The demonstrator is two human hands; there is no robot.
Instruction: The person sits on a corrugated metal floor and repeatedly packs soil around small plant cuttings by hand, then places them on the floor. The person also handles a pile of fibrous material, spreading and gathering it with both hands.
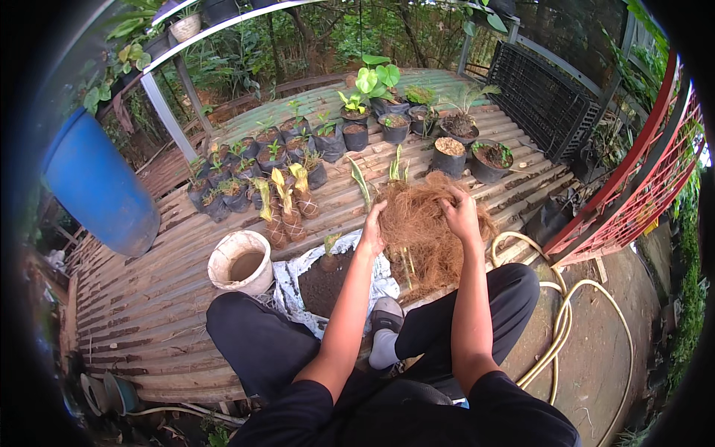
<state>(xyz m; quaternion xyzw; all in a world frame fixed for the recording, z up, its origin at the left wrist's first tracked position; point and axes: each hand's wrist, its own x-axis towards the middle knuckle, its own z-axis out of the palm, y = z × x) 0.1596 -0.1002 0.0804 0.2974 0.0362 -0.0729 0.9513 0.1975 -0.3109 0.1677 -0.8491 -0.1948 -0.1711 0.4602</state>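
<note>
Between my two hands is a loose wad of brown coconut fibre. My left hand grips its left edge, thumb up. On the other side my right hand pinches the fibre between thumb and fingers. A larger heap of the same fibre lies below, partly covering some pale stems. Left of it, an opened white sack holds dark soil, with a small leafy cutting standing in it. Several fibre-wrapped, string-tied cuttings with yellowish leaves lie beyond the sack.
A white bucket of murky water stands left of the sack. Potted seedlings and larger pots line the corrugated sheet. A blue barrel, black crate, red metal grille and coiled hose surround the space.
</note>
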